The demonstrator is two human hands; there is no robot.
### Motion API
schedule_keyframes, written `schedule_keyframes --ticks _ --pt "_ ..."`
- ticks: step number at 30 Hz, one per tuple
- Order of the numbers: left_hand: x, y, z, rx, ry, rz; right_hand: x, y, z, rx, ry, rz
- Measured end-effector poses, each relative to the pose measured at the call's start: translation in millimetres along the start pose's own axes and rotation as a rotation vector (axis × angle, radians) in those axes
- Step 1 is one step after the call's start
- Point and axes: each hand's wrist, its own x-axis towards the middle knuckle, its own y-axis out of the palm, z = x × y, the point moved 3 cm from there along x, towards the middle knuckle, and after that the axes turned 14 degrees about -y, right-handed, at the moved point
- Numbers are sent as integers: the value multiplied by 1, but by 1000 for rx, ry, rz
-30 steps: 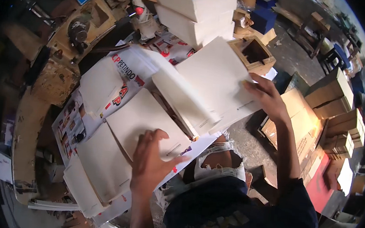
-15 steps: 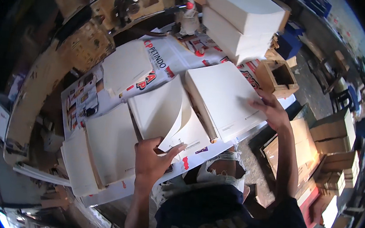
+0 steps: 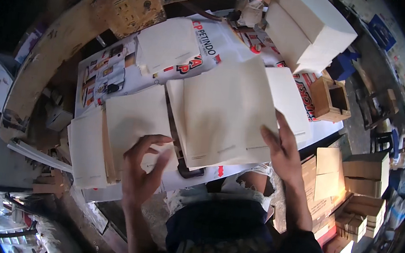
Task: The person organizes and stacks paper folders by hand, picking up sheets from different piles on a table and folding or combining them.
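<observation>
My right hand (image 3: 284,150) grips the right edge of a large white paper sheet (image 3: 228,104), thumb on top and fingers behind. Blurred by motion, the sheet spreads over the middle paper stack (image 3: 176,107) and partly covers the right paper stack (image 3: 289,98). Whether it is one sheet or several, I cannot tell. My left hand (image 3: 146,167) is open, thumb and curved fingers apart, above the near right corner of another paper stack (image 3: 136,116). Beside that stack, at the far left, lies one more pile of paper (image 3: 87,148).
A printed banner (image 3: 115,82) covers the table, with a loose paper pile (image 3: 168,44) farther back. Tall white paper blocks (image 3: 307,29) stand at the back right near a wooden box (image 3: 330,100). Cardboard boxes (image 3: 364,174) are on the right, and machinery (image 3: 131,9) is behind.
My left hand has let go of the curled page and moved left. My right hand has come off the right stack's edge and moved left with the sheet. The view has shifted.
</observation>
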Motion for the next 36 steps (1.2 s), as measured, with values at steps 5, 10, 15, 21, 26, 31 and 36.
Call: schedule_keyframes --ticks 5,10,15,21,26,31,36 --pt "-7 -18 22 737 -26 25 -5 12 -11 169 60 37" --pt "-13 -43 65 291 -121 -24 -3 17 2 17 234 -46" --pt "-16 -65 54 -12 -292 -243 -1 25 4 119 119 27" --pt "-29 -87 72 -341 -382 -544 2 44 25 388 193 -312" --pt "-41 -106 85 -1178 -68 -481 10 110 41 223 3 -46" --pt "-39 -98 94 306 -331 -528 -1 189 22 163 -120 173" --pt "-42 -109 62 139 -364 -534 -2 216 31 508 -87 323"
